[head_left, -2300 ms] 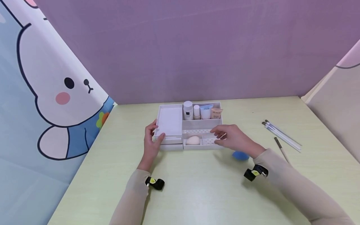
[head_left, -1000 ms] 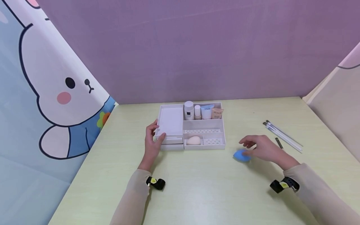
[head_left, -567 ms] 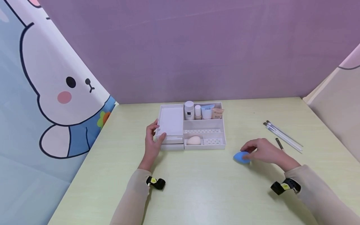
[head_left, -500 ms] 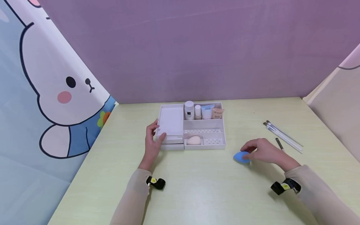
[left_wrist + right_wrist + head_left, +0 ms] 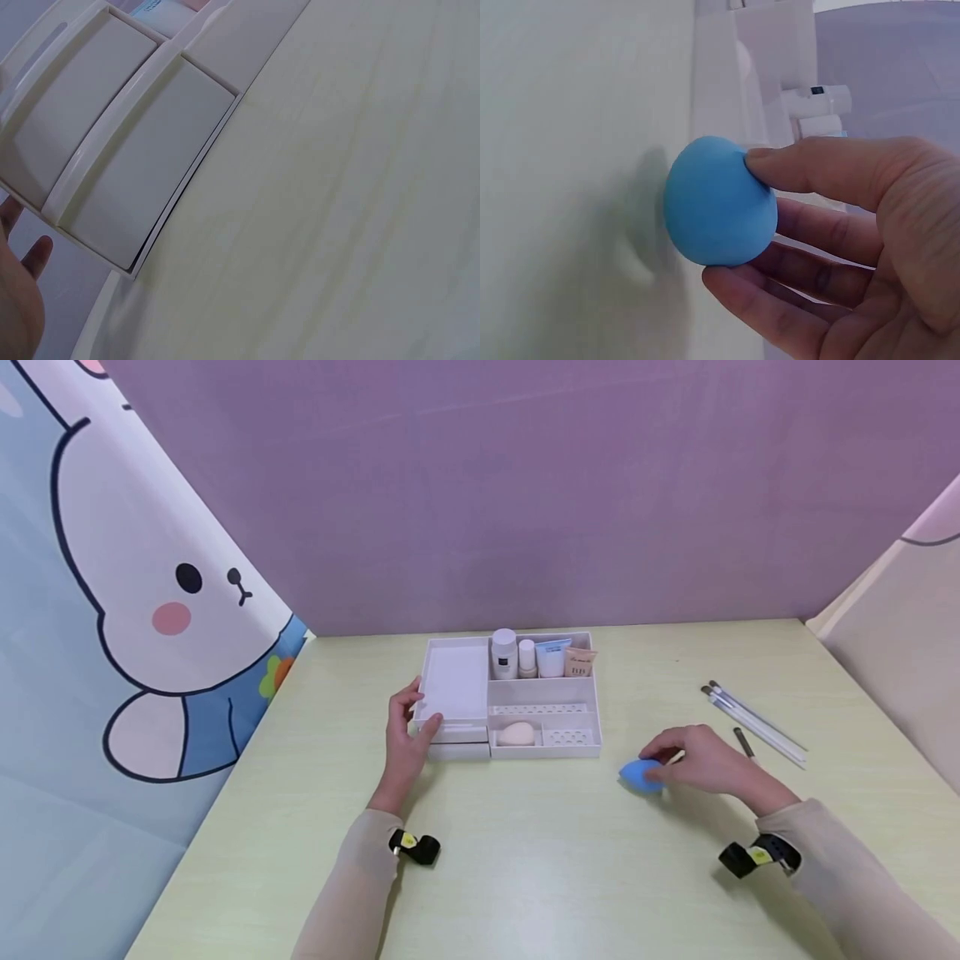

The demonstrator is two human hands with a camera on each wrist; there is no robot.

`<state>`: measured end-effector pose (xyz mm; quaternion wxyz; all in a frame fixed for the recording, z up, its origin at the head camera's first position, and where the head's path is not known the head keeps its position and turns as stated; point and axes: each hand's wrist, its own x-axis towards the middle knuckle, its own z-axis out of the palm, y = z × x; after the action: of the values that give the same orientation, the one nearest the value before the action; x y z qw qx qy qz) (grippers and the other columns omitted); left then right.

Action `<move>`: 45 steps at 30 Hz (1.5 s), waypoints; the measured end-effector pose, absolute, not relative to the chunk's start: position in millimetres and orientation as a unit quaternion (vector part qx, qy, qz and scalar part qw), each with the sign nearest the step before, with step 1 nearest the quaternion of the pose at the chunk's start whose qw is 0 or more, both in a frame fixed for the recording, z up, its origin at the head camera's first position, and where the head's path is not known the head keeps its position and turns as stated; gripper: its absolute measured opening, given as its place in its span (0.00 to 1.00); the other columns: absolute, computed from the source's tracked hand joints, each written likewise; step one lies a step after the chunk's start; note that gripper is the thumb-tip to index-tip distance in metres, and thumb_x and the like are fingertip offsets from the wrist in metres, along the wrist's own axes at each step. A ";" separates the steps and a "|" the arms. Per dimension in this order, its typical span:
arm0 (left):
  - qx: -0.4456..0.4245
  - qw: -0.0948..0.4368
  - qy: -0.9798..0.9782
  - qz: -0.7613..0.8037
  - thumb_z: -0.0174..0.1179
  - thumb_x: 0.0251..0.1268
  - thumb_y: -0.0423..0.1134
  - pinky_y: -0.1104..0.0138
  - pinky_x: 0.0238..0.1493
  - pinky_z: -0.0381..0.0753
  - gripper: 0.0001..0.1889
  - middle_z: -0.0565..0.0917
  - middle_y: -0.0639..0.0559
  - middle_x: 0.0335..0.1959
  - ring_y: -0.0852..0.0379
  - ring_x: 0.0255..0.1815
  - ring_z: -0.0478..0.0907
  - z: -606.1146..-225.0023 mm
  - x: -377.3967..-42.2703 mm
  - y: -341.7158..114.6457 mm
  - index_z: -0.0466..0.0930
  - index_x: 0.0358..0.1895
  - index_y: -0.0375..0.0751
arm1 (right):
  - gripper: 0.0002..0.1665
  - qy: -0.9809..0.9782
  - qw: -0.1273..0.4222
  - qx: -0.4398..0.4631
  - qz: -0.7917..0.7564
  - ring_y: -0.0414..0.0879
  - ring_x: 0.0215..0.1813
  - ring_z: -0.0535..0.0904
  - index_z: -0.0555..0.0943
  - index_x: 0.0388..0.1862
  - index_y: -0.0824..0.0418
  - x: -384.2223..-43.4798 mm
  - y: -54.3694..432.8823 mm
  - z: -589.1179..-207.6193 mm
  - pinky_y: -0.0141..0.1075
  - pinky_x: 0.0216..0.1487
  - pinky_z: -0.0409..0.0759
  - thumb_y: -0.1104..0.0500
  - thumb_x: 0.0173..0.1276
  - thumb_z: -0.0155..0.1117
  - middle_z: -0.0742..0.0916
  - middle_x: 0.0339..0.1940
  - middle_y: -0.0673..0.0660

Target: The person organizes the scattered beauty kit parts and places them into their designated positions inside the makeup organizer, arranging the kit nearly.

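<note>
Near, right of centre: blue teardrop sponge, matte, foam-looking (image 5: 636, 775), low over the pale wood-look counter (image 5: 525, 877); cannot tell whether it touches. Point faces left, blunt end right. Right grip (image 5: 697, 760) pinches it, thumb against fingers at the blunt end.

Handling, judged by look: very light, soft, springy; not slippery, hard to break. A hard squeeze would dent it. Best hold: lightly across the fat round body, as now; the point would likely bend.

Farther, left: left grip (image 5: 407, 735) clasps the near left corner of the white compartmented plastic organiser (image 5: 452, 681), thumb at the front. Organiser probably stiff, apt to slide if unbraced. Pale pink egg-shaped sponge (image 5: 516, 735) in its near compartment; likely similar foam.

Right of the organiser, well apart: slim pale-handled brushes (image 5: 757, 728), lying flat.

Far compartment: white-capped bottles (image 5: 504, 656) and squeeze tubes (image 5: 552, 658), standing.
</note>
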<state>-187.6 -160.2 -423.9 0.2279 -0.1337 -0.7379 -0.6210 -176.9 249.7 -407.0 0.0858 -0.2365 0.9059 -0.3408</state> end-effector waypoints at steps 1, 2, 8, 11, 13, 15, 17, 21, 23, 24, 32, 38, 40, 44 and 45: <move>-0.133 0.227 -0.739 -0.620 0.58 0.63 0.26 0.63 0.62 0.59 0.20 0.64 0.29 0.71 0.36 0.71 0.60 -423.4 -187.3 -160.1 0.63 0.54 0.18 | 0.14 0.905 0.078 -0.240 -0.342 0.46 0.40 0.82 0.87 0.42 0.64 -177.6 248.9 -406.0 0.34 0.38 0.79 0.59 0.59 0.75 0.88 0.37 0.51; -0.133 0.227 -0.739 -0.620 0.58 0.63 0.26 0.63 0.62 0.59 0.20 0.64 0.29 0.71 0.35 0.71 0.60 -423.0 -187.0 -160.0 0.63 0.54 0.18 | 0.13 0.904 0.072 -0.242 -0.344 0.46 0.40 0.82 0.87 0.42 0.65 -178.2 247.9 -404.6 0.34 0.38 0.79 0.60 0.59 0.75 0.88 0.37 0.51; -0.131 0.228 -0.740 -0.620 0.58 0.63 0.25 0.62 0.62 0.59 0.20 0.64 0.28 0.71 0.35 0.71 0.60 -421.6 -186.3 -159.7 0.63 0.53 0.17 | 0.14 0.901 0.050 -0.243 -0.357 0.44 0.39 0.82 0.87 0.42 0.66 -181.9 238.4 -395.1 0.33 0.37 0.80 0.62 0.58 0.75 0.88 0.37 0.53; -0.130 0.230 -0.738 -0.621 0.58 0.62 0.25 0.63 0.62 0.60 0.20 0.65 0.28 0.71 0.35 0.71 0.60 -421.9 -186.2 -159.7 0.63 0.53 0.17 | 0.14 0.900 0.046 -0.242 -0.361 0.45 0.39 0.83 0.87 0.42 0.67 -184.2 233.5 -390.3 0.33 0.37 0.80 0.62 0.57 0.76 0.88 0.37 0.54; -0.131 0.231 -0.737 -0.621 0.58 0.62 0.25 0.64 0.62 0.60 0.20 0.65 0.28 0.71 0.35 0.71 0.60 -422.2 -186.5 -159.7 0.64 0.53 0.17 | 0.15 0.896 0.048 -0.244 -0.368 0.46 0.39 0.83 0.86 0.42 0.68 -186.3 231.0 -388.1 0.33 0.37 0.81 0.63 0.58 0.76 0.88 0.38 0.55; -0.133 0.231 -0.738 -0.620 0.58 0.62 0.25 0.64 0.62 0.60 0.20 0.65 0.28 0.71 0.35 0.71 0.60 -422.6 -187.0 -159.7 0.64 0.53 0.17 | 0.15 0.894 0.049 -0.245 -0.373 0.47 0.39 0.83 0.86 0.43 0.69 -188.5 228.7 -386.5 0.33 0.38 0.81 0.63 0.58 0.76 0.88 0.38 0.55; -0.135 0.232 -0.738 -0.619 0.58 0.62 0.25 0.64 0.62 0.60 0.20 0.65 0.28 0.70 0.35 0.71 0.61 -423.1 -187.6 -159.8 0.64 0.53 0.17 | 0.15 0.894 0.048 -0.247 -0.372 0.47 0.39 0.83 0.86 0.43 0.69 -190.8 226.5 -385.0 0.33 0.38 0.81 0.63 0.58 0.76 0.88 0.38 0.56; -0.135 0.234 -0.739 -0.617 0.59 0.62 0.25 0.65 0.62 0.60 0.20 0.65 0.27 0.70 0.34 0.71 0.61 -423.8 -188.2 -160.1 0.64 0.53 0.17 | 0.15 0.897 0.045 -0.244 -0.366 0.47 0.39 0.83 0.86 0.43 0.68 -193.7 220.4 -380.3 0.34 0.36 0.81 0.63 0.58 0.76 0.89 0.38 0.56; -0.135 0.234 -0.739 -0.617 0.59 0.62 0.25 0.65 0.61 0.60 0.20 0.65 0.27 0.70 0.34 0.71 0.61 -424.1 -188.3 -160.3 0.64 0.53 0.17 | 0.15 0.899 0.047 -0.242 -0.362 0.47 0.39 0.83 0.86 0.43 0.68 -194.7 216.3 -377.4 0.35 0.36 0.80 0.62 0.58 0.75 0.89 0.38 0.56; -0.135 0.234 -0.739 -0.617 0.59 0.62 0.25 0.65 0.61 0.60 0.20 0.65 0.27 0.70 0.34 0.71 0.61 -424.2 -188.3 -160.4 0.64 0.53 0.17 | 0.16 0.900 0.048 -0.241 -0.361 0.48 0.40 0.83 0.86 0.44 0.68 -195.2 214.2 -376.0 0.35 0.37 0.81 0.62 0.58 0.75 0.89 0.38 0.56; -0.133 0.234 -0.737 -0.620 0.59 0.62 0.24 0.66 0.62 0.60 0.20 0.65 0.27 0.70 0.35 0.71 0.61 -423.4 -188.0 -160.2 0.64 0.53 0.17 | 0.15 0.895 0.038 -0.251 -0.367 0.49 0.40 0.83 0.86 0.44 0.69 -203.7 199.0 -374.6 0.39 0.40 0.82 0.63 0.59 0.75 0.88 0.39 0.57; -0.131 0.232 -0.739 -0.619 0.59 0.62 0.24 0.65 0.62 0.60 0.19 0.65 0.28 0.70 0.35 0.71 0.61 -422.9 -188.2 -159.6 0.64 0.53 0.17 | 0.16 0.889 0.026 -0.255 -0.380 0.49 0.41 0.82 0.86 0.45 0.69 -212.9 188.3 -384.0 0.42 0.44 0.83 0.63 0.60 0.74 0.87 0.39 0.57; -0.130 0.230 -0.739 -0.619 0.59 0.63 0.24 0.65 0.62 0.60 0.19 0.65 0.28 0.70 0.36 0.71 0.61 -422.7 -188.2 -159.5 0.64 0.53 0.17 | 0.15 0.886 0.018 -0.258 -0.386 0.50 0.42 0.82 0.86 0.45 0.70 -215.4 184.4 -388.2 0.43 0.44 0.83 0.64 0.60 0.74 0.87 0.39 0.57; -0.131 0.230 -0.740 -0.619 0.59 0.63 0.24 0.64 0.62 0.60 0.19 0.65 0.28 0.70 0.36 0.71 0.61 -422.6 -188.0 -159.6 0.64 0.53 0.17 | 0.15 0.875 0.000 -0.266 -0.404 0.51 0.42 0.83 0.86 0.44 0.71 -220.5 177.1 -397.7 0.41 0.43 0.84 0.66 0.59 0.74 0.88 0.39 0.58; -0.131 0.230 -0.740 -0.619 0.59 0.63 0.24 0.64 0.62 0.60 0.19 0.65 0.28 0.70 0.36 0.71 0.61 -422.6 -188.1 -159.6 0.64 0.53 0.17 | 0.14 0.873 -0.004 -0.268 -0.407 0.52 0.42 0.83 0.86 0.44 0.70 -221.4 175.3 -399.8 0.41 0.43 0.84 0.67 0.58 0.74 0.88 0.39 0.58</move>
<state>-188.1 -159.6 -422.6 0.2305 -0.1312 -0.7395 -0.6187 -221.4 175.3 -399.8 -0.0039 -0.2685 0.8729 -0.4073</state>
